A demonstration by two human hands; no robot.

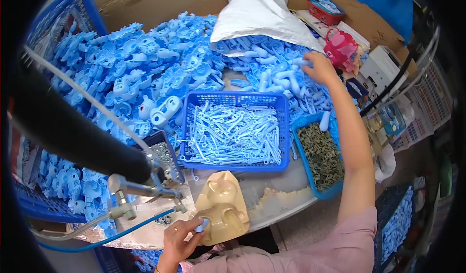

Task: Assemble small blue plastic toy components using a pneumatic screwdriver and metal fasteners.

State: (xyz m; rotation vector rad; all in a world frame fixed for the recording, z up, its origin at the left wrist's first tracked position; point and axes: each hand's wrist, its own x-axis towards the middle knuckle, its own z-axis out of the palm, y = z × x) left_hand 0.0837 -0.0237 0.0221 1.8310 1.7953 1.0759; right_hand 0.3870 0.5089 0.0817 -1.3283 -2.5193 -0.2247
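Reaching far, your right hand (320, 68) curls fingers, seemingly grasping, into uncountable blue parts (272, 76); your left hand (180, 240) pinches one small blue piece (201, 224) against the tan mould (223, 207).

We look steeply down from our head, close above the blue basket (236, 129), bench edge nearest us.
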